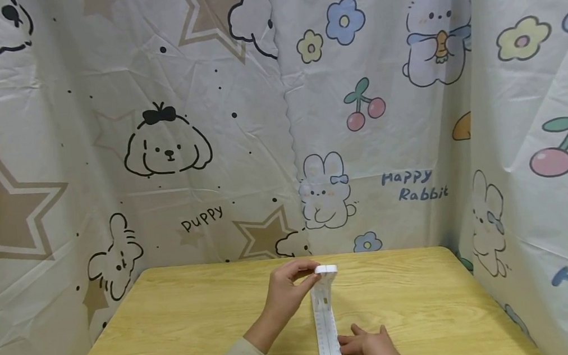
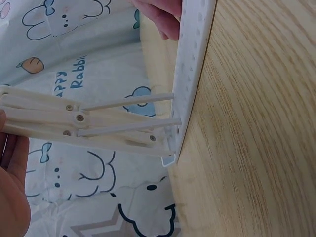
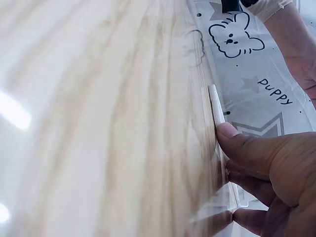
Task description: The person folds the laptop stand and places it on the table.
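A white plastic folding stand [image 1: 328, 331] has a long strip with rows of small holes lying on the table. From the strip's far end rises a hinged arm [image 2: 39, 113], braced by two thin struts [image 2: 128, 101]. My left hand [image 1: 285, 293] pinches the arm's raised top between thumb and fingers. Low at the strip's right side is my right hand [image 1: 372, 350], its fingers spread and the tips touching the edge. In the right wrist view the right thumb [image 3: 252, 148] rests against the strip [image 3: 217, 106].
The yellow wood-grain table [image 1: 200, 326] reaches a printed curtain [image 1: 242, 164] at the back, with curtain hanging along both sides too. Light reflects off the tabletop in the right wrist view.
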{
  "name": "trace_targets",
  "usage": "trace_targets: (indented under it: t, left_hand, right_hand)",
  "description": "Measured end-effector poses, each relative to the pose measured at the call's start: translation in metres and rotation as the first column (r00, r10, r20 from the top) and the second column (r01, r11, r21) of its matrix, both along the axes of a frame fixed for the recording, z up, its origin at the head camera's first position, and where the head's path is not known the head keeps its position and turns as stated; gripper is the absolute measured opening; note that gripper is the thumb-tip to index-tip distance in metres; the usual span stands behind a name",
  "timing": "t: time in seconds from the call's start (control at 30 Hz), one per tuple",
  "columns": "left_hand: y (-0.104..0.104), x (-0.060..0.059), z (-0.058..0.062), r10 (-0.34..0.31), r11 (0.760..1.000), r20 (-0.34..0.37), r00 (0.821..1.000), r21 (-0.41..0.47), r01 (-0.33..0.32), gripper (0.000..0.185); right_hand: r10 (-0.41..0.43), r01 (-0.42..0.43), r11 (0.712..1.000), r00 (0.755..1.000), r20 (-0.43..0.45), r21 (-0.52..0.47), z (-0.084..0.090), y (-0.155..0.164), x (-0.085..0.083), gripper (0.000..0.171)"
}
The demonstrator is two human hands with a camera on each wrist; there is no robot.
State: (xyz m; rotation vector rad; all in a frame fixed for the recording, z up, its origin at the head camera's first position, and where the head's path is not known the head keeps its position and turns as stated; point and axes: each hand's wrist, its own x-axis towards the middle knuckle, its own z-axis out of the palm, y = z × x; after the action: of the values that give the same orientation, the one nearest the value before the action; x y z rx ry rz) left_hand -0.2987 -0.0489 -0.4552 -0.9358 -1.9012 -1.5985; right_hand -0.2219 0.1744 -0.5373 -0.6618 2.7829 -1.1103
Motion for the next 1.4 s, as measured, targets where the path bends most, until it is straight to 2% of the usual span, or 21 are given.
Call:
trace_targets:
  t: [0.17,0.33,0.6,0.8,1.0,1.1,1.2,1.3,1.4]
  left_hand:
    - [-0.004,0.003,0.001,-0.015,1.0,0.049,0.999,0.019,0.014,0.018]
    - [-0.006,0.003,0.001,-0.036,0.999,0.058,0.998,0.028,0.034,0.017]
    - [-0.008,0.004,0.002,-0.018,1.0,0.14,0.99,0.013,0.017,0.017]
    - [-0.012,-0.001,-0.005,-0.009,1.0,0.167,0.986,-0.007,0.01,0.016]
    - [-0.018,-0.008,-0.014,0.032,0.997,0.205,0.978,-0.078,-0.016,0.02]
    - [-0.021,-0.013,-0.018,0.101,0.983,0.241,0.965,-0.173,-0.06,0.023]
    - [-0.023,-0.019,-0.025,0.168,0.957,0.293,0.941,-0.278,-0.084,0.022]
    - [-0.025,-0.025,-0.033,0.202,0.927,0.333,0.921,-0.369,-0.07,0.018]
    - [-0.026,-0.031,-0.041,0.199,0.895,0.352,0.915,-0.446,-0.022,0.011]
  right_hand:
    - [0.001,-0.002,0.999,1.0,0.008,0.047,0.001,-0.007,0.0,0.045]
    - [0.031,-0.032,0.997,0.999,0.011,0.074,0.006,-0.006,-0.001,0.042]
    - [0.1,-0.098,0.995,0.993,0.062,-0.029,0.015,0.004,-0.009,0.031]
    - [0.06,-0.051,0.992,0.995,0.08,-0.115,0.02,0.011,-0.023,0.027]
    - [0.01,-0.012,0.994,1.0,-0.02,-0.11,0.019,0.016,-0.048,0.024]
    - [-0.034,0.028,0.994,0.998,-0.049,-0.105,0.02,0.015,-0.059,0.023]
    - [-0.067,0.058,0.993,0.995,-0.076,-0.107,0.02,0.012,-0.068,0.022]
    - [-0.088,0.079,0.993,0.99,-0.106,-0.092,0.019,0.008,-0.076,0.022]
    - [-0.106,0.097,0.993,0.986,-0.127,-0.073,0.018,0.004,-0.083,0.021]
